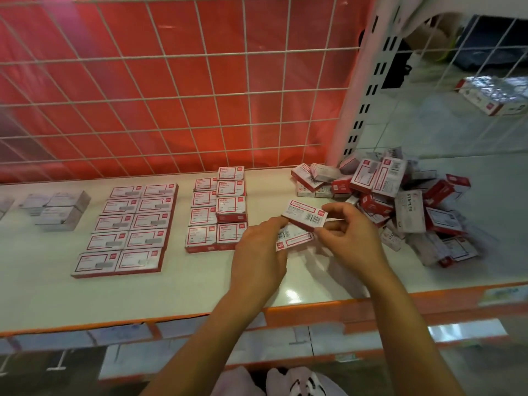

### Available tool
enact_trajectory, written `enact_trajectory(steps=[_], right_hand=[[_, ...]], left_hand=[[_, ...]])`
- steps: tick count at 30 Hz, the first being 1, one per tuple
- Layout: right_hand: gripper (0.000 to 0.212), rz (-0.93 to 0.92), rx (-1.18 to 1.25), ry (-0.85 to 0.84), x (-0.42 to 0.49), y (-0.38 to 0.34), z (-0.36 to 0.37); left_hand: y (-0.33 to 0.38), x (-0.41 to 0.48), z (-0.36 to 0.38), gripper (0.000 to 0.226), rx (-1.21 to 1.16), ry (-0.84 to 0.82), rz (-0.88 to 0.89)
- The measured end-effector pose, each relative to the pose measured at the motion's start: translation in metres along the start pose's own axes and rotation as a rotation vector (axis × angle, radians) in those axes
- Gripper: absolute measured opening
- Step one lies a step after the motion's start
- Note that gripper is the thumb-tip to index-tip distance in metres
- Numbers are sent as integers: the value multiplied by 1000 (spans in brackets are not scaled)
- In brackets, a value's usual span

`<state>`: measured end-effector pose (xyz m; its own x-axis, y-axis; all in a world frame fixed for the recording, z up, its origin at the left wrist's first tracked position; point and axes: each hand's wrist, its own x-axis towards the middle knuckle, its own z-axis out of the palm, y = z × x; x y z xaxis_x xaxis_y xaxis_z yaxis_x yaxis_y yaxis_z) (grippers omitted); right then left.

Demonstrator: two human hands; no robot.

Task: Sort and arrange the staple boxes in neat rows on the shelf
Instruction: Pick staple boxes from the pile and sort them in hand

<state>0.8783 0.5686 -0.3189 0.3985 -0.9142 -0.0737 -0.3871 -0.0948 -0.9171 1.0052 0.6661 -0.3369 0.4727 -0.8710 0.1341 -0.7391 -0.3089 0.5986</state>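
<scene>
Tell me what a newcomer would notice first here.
Mid-frame, the left hand grips the lower staple box and the right hand pinches the upper staple box. Right of them sprawls a jumbled pile of staple boxes; left of them, neat rows of boxes lie on the shelf, in front of a red-backed wire grid.

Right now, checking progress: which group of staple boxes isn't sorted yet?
The heap of red-and-white cardboard staple boxes at the right end of the white shelf: its boxes tilt and overlap, while the groups left of it lie flat in rows.
</scene>
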Motion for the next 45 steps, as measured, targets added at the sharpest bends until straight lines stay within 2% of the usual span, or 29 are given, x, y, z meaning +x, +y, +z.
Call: enact_trajectory(steps=[4, 10, 24, 26, 30, 34, 41, 45], right_hand=[[36, -28, 170, -62, -11, -15, -6], [40, -104, 216, -159, -21, -35, 14], [49, -108, 234, -368, -34, -87, 143], [47, -101, 218, -366, -36, -93, 159], [26, -82, 250, -293, -37, -102, 189], [12, 30, 331, -228, -40, -109, 218], [27, 225, 393, -199, -52, -115, 254], [33, 235, 368, -216, -62, -117, 266]], left_hand=[[-7, -8, -21, 53, -9, 35, 2], [-32, -17, -56, 53, -38, 90, -41], [-136, -29, -148, 50, -21, 112, -73], [-150, -31, -158, 51, -26, 93, -80], [-178, -33, -169, 53, -24, 56, -79], [-199, -35, -181, 56, -41, -1, -52], [-231, -38, -203, 59, 32, -79, 23], [-245, -41, -207, 57, 41, -72, 65]])
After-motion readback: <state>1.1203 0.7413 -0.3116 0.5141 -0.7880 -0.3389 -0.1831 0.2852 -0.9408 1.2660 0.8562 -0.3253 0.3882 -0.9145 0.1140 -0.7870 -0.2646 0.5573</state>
